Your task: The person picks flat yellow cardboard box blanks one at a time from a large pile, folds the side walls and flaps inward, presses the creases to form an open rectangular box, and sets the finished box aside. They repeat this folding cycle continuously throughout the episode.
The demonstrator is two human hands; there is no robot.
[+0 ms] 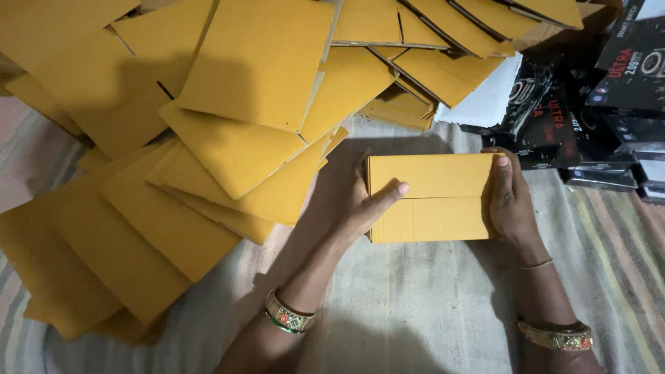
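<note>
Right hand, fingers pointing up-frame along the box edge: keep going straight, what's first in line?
Past the yellow box it grips, the right hand would probably first meet the black printed cartons beyond its fingertips. Depth is unclear, so it might pass over the striped cloth first.

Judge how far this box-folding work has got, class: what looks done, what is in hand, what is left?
Done: no finished boxes can be seen set aside. In hand: one yellow cardboard box, its flaps closed, pressed between the left hand and the right hand on the striped cloth. Left: a large heap of flat yellow cardboard blanks, and black product boxes stacked at the right.
</note>
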